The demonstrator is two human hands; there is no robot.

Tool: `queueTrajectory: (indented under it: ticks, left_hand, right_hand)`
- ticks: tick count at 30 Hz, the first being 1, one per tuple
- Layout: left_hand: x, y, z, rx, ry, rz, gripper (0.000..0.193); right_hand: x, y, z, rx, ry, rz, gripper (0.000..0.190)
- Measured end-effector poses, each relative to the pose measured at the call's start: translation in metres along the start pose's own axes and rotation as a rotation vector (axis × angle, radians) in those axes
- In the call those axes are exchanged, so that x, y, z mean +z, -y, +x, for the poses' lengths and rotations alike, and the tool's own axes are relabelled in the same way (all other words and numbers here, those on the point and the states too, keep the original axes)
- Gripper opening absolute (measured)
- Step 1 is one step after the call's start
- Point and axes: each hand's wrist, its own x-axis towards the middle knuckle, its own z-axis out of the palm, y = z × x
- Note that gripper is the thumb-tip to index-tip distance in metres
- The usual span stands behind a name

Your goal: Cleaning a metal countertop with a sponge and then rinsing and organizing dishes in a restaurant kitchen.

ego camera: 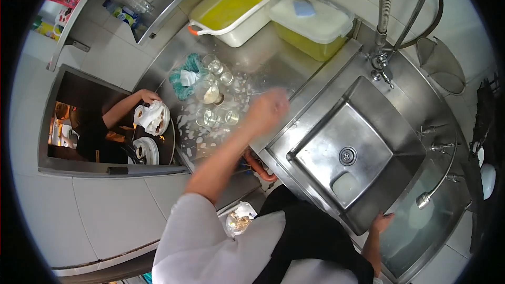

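Blurred by motion, my left hand hovers over the steel counter near the sink's edge; whether its fingers hold anything cannot be told. My right hand rests on the rim between the steel sink and the basin of cloudy water. Several drinking glasses stand on the wet, foam-spotted counter. Beside them lies a green mesh cloth with a white paper on it. A whitish round thing lies in the sink, near the drain.
Through the wall hatch, another person's hand holds stacked plates with napkins over a tray bearing more plates. Two plastic tubs, one white and one clear, hold yellow-green liquid. A spray hose hangs above the faucet.
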Motion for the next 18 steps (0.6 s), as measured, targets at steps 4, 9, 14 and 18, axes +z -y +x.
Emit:
queueTrajectory:
  ticks: [4,9,14,18]
  left_hand:
    - [0.13,0.014,-0.133,-0.199,0.39,0.056,0.026]
    - [0.155,0.002,-0.191,0.042,0.323,0.301,0.026]
    - [0.16,-0.01,-0.183,-0.06,0.31,0.309,0.028]
    - [0.16,-0.008,-0.198,-0.098,0.212,0.368,0.025]
  right_hand:
    - [-0.009,0.004,-0.004,-0.001,0.035,-0.013,0.075]
    - [-0.003,-0.004,0.003,-0.044,0.032,0.035,0.073]
    - [-0.005,-0.013,-0.008,-0.136,-0.073,0.073,0.067]
    - [-0.013,0.011,-0.017,-0.221,-0.045,0.163,0.056]
